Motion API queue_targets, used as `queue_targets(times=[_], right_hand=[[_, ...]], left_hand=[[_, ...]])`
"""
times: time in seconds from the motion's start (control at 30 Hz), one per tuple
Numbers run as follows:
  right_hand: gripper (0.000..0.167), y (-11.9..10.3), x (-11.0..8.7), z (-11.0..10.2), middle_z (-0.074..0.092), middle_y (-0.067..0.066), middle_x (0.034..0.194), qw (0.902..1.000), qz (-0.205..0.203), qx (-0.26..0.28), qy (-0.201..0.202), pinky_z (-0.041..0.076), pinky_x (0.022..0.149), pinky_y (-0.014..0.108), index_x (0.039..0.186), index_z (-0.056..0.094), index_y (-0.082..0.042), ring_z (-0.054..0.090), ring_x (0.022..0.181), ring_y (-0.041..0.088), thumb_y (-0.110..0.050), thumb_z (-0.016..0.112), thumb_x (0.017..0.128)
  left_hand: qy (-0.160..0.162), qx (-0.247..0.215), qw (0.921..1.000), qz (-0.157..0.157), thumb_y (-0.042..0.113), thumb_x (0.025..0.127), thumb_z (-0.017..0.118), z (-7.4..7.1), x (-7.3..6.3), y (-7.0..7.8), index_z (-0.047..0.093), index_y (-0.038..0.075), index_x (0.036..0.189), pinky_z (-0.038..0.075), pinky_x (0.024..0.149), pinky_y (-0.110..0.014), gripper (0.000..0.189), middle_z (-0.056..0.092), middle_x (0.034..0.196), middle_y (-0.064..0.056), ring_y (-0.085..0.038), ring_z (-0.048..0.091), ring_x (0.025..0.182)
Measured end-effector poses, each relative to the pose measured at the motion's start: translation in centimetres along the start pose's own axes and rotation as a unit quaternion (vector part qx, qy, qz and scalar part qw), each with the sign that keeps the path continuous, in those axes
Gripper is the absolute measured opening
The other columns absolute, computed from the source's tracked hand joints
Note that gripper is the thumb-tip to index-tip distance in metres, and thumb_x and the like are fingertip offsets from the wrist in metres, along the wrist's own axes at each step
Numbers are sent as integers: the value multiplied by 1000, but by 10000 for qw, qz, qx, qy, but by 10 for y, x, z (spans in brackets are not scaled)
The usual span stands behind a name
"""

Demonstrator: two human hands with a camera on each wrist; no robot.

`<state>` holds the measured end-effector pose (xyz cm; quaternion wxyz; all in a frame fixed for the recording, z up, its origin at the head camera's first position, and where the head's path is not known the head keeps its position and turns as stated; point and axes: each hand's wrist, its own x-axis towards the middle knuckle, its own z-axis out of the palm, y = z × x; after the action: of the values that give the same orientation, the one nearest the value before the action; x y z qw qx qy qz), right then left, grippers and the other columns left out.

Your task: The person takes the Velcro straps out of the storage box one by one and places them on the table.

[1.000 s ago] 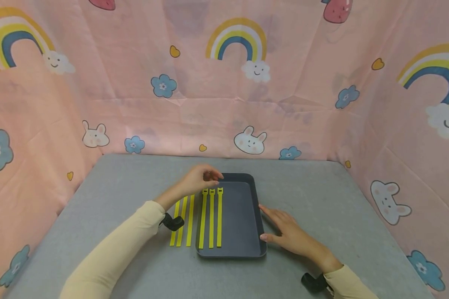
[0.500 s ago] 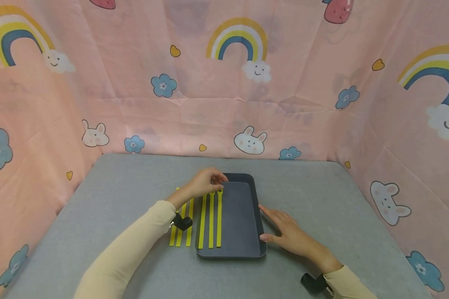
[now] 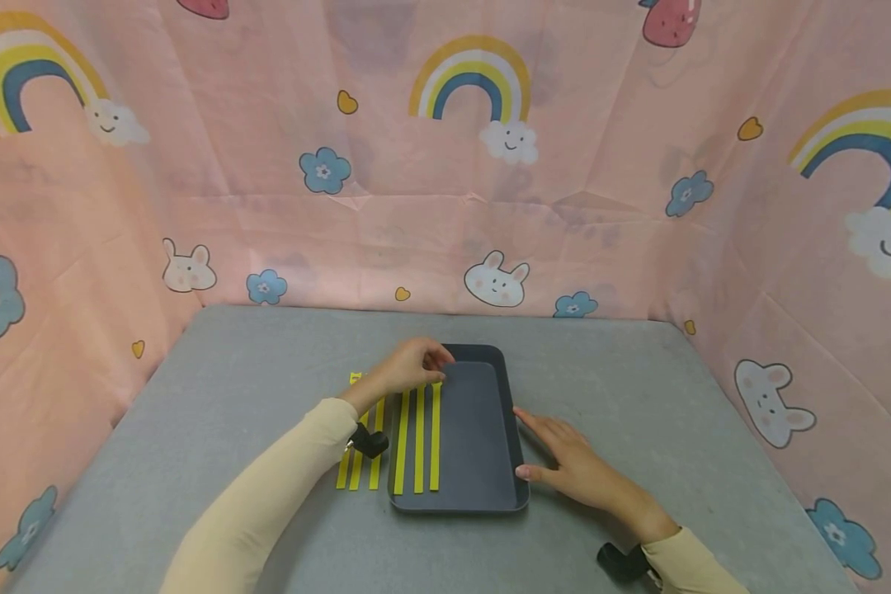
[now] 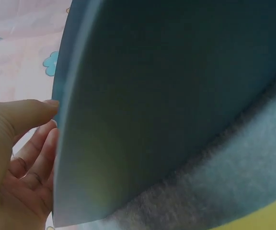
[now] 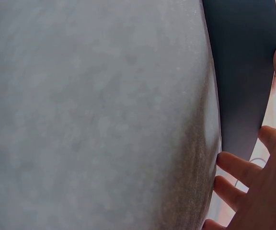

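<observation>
A dark grey rectangular tray (image 3: 483,437) lies on the table, three flat yellow cable straps (image 3: 419,437) side by side along its left half. My left hand (image 3: 412,367) is over the tray's far left corner, thumb and fingers bent at the head of the rightmost strap, which they cover. Whether they pinch it is hidden. In the left wrist view that thumb and fingers (image 4: 35,155) are at the tray's edge. My right hand (image 3: 572,462) rests against the tray's right side with spread fingers; in the right wrist view, fingertips touch the outer wall (image 5: 243,72).
Left of the tray, three more yellow straps (image 3: 355,474) lie on the grey table (image 3: 267,355), partly behind my left wrist and its black wrist camera (image 3: 371,443). Pink patterned cloth (image 3: 408,231) hangs around the table's back and sides.
My left hand has moved a little right and nearer, now covering the heads of the straps in the tray. The straps, tray and right hand have stayed in place.
</observation>
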<state>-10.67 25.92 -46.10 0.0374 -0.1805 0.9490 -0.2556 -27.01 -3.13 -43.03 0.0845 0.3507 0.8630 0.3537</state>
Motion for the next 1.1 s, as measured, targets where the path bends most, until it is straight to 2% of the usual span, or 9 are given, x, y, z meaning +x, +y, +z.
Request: queue_targets(times=[0.3, 0.53, 0.67, 0.93, 1.1], right_hand=[[82, 0, 0, 0, 44, 13, 154, 10000, 21, 41, -41, 29, 106, 71, 158, 23, -30, 39, 140, 45, -54, 64, 91], [82, -1, 0, 0, 43, 14, 154, 10000, 53, 58, -59, 28, 107, 71, 158, 23, -29, 38, 141, 46, -54, 63, 91], [82, 0, 1, 1, 43, 13, 154, 10000, 25, 45, -37, 28, 107, 71, 158, 23, -29, 38, 141, 46, -54, 63, 91], [82, -1, 0, 0, 42, 13, 155, 10000, 47, 62, -44, 28, 106, 71, 158, 23, -30, 38, 141, 45, -55, 63, 91], [82, -1, 0, 0, 41, 12, 156, 9999, 45, 74, -53, 28, 106, 72, 158, 23, -30, 38, 141, 46, -54, 63, 91]], left_hand=[[-327, 97, 9994, -28, 8, 90, 70, 3, -1, 3, 70, 7, 116, 55, 82, -27, 26, 71, 110, -10, -18, 67, 96], [-725, 286, 9969, 96, 10, 91, 70, 2, -3, 5, 70, 8, 117, 54, 80, -25, 26, 71, 107, -9, -19, 68, 97], [-931, 346, 9950, 45, 11, 92, 69, 3, -1, 8, 70, 9, 117, 54, 81, -26, 25, 71, 106, -7, -18, 67, 98], [-1040, 476, 9934, -56, 12, 93, 69, 6, 0, 14, 71, 9, 115, 55, 82, -28, 23, 73, 105, -6, -18, 68, 99], [-1116, 531, 9920, -265, 13, 93, 69, 7, 2, 19, 71, 9, 114, 55, 80, -27, 22, 73, 106, -6, -17, 68, 98]])
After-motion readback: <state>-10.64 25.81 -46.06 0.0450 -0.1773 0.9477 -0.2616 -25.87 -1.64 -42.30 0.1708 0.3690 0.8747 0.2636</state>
